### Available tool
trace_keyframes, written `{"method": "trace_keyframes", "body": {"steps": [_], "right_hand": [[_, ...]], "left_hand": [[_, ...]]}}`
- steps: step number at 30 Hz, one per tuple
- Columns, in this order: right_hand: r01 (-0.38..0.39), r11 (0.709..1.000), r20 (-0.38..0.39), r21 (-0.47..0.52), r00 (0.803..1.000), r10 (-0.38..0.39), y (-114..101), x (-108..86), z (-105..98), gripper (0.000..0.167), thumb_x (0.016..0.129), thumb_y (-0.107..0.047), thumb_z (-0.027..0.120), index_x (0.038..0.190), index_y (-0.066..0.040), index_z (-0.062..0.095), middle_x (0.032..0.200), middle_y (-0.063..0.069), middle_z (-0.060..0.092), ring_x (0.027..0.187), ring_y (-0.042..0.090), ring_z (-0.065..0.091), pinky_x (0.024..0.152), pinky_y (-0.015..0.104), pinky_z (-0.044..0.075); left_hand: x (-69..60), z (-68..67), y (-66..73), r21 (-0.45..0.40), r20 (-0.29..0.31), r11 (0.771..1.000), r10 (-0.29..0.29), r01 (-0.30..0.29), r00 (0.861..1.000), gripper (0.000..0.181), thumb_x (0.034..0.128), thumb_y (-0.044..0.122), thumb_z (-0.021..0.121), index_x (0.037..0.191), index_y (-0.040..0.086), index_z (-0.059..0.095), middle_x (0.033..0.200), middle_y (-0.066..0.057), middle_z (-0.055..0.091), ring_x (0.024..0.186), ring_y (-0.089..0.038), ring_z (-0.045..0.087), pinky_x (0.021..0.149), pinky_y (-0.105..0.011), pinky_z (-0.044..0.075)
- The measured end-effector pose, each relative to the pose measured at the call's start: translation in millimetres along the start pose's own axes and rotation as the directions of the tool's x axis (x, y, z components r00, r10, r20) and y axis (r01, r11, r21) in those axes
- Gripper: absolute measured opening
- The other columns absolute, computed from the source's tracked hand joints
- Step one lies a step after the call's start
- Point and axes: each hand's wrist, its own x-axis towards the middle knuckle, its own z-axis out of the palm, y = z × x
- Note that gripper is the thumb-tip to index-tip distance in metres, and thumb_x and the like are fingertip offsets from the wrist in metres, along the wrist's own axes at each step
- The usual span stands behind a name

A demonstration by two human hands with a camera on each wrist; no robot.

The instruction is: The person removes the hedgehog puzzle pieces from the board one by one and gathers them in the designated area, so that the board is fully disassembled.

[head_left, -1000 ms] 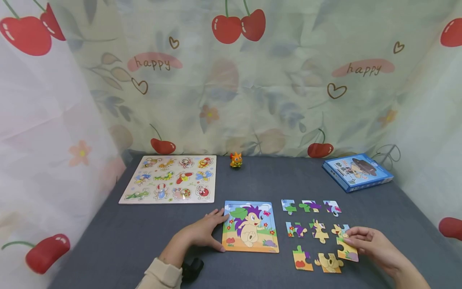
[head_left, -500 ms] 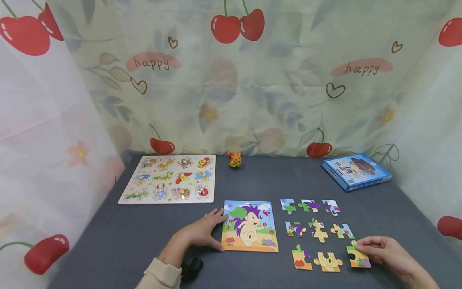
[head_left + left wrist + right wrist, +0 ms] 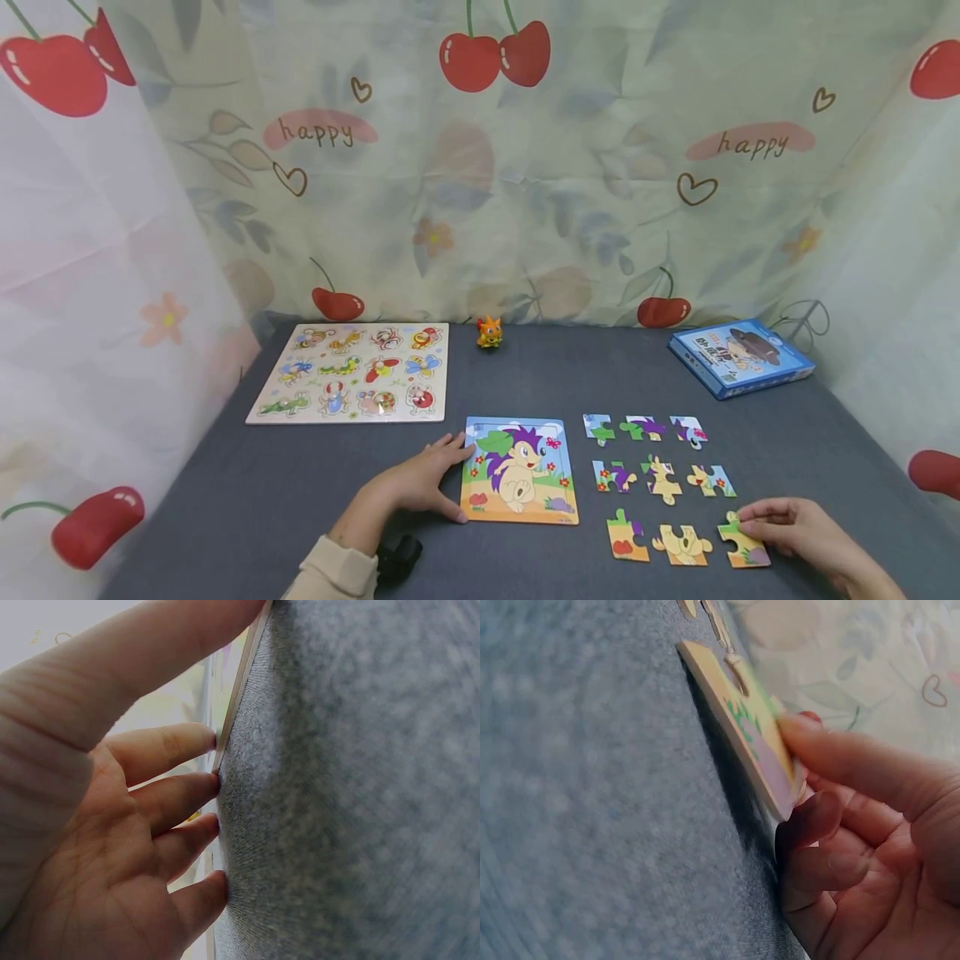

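A square hedgehog puzzle board (image 3: 542,505) lies flat on the table. My left hand (image 3: 422,478) rests at its left edge, thumb and fingertips spread along the side; the left wrist view shows these fingers (image 3: 176,796) fairly straight. My right hand (image 3: 813,535) pinches a jigsaw piece (image 3: 752,552) with yellow-green grass and a purple stone. In the right wrist view this piece (image 3: 761,754) is slightly tilted, with a dark shadow under its edge. Several other jigsaw pieces lie apart in rows right of the board, among them the bear-brown piece (image 3: 684,546) just left of the pinched one.
A white insect puzzle board (image 3: 352,386) lies at the back left. Behind the hedgehog board stands a small orange toy figure (image 3: 489,332). A blue box (image 3: 738,358) is at the back right, and a black object (image 3: 400,560) lies by my left wrist.
My right hand has carried the grass piece rightward and down from against the middle-row piece to the end of the bottom row. My left hand has stayed put.
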Motion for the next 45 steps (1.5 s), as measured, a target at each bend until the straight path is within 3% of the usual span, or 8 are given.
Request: {"method": "trace_keyframes", "body": {"steps": [5,16,23,33,40,45], "right_hand": [[0.071,0.997,0.016,-0.024,0.997,-0.071,0.9,1.6,2.3,0.048,0.087,-0.028,0.065,0.113,0.011,0.057,0.085,-0.003,0.064,0.069,0.007,0.054,0.059,0.022,0.046],[0.127,0.991,-0.017,-0.052,0.992,-0.128,5.6,1.8,6.1,0.054,0.085,-0.029,0.067,0.116,0.013,0.054,0.084,0.001,0.059,0.068,0.005,0.052,0.058,0.021,0.046],[0.142,0.985,-0.080,-0.099,0.985,-0.150,4.4,-0.1,12.4,0.054,0.082,-0.034,0.070,0.111,0.010,0.058,0.082,0.001,0.059,0.065,0.003,0.051,0.056,0.021,0.046],[0.205,0.962,-0.078,-0.180,0.972,-0.222,4.4,-1.9,14.3,0.041,0.084,-0.025,0.068,0.107,0.008,0.060,0.080,0.000,0.059,0.062,-0.001,0.048,0.054,0.020,0.044],[0.204,0.959,-0.043,-0.196,0.975,-0.216,5.2,-1.2,11.9,0.041,0.085,-0.026,0.067,0.107,0.008,0.059,0.081,0.002,0.058,0.063,-0.001,0.048,0.055,0.020,0.044],[0.170,0.959,-0.076,-0.225,0.979,-0.191,3.2,0.3,12.4,0.042,0.082,-0.029,0.069,0.105,0.005,0.061,0.082,0.001,0.058,0.064,0.000,0.048,0.055,0.020,0.044]], "left_hand": [[-0.2,-0.2,0.9,0.000,-0.001,1.000,-0.003,0.003,1.000,0.089,0.0714,0.034,0.080,0.145,0.015,0.034,0.156,-0.010,0.018,0.145,-0.032,0.009,0.112,-0.056,0.018],[-2.1,-2.2,2.3,-0.004,-0.001,1.000,-0.011,0.011,1.000,0.089,0.0717,0.033,0.080,0.146,0.016,0.033,0.156,-0.010,0.017,0.145,-0.032,0.009,0.112,-0.057,0.017],[-3.4,-2.7,2.7,-0.008,-0.002,1.000,-0.005,0.005,1.000,0.089,0.0713,0.033,0.080,0.145,0.014,0.034,0.156,-0.011,0.018,0.145,-0.032,0.009,0.112,-0.057,0.017],[-2.6,-1.8,2.5,-0.012,-0.001,1.000,-0.015,0.015,1.000,0.089,0.0711,0.033,0.080,0.145,0.015,0.034,0.156,-0.011,0.019,0.145,-0.033,0.010,0.112,-0.057,0.018],[-3.2,-1.9,4.5,-0.016,0.006,1.000,-0.014,0.014,1.000,0.089,0.0714,0.033,0.080,0.145,0.015,0.034,0.156,-0.011,0.018,0.144,-0.033,0.010,0.112,-0.057,0.018],[-2.9,-2.5,4.4,-0.016,0.002,1.000,-0.014,0.014,1.000,0.089,0.0712,0.033,0.080,0.145,0.015,0.034,0.156,-0.010,0.018,0.145,-0.033,0.010,0.112,-0.057,0.018]]}}
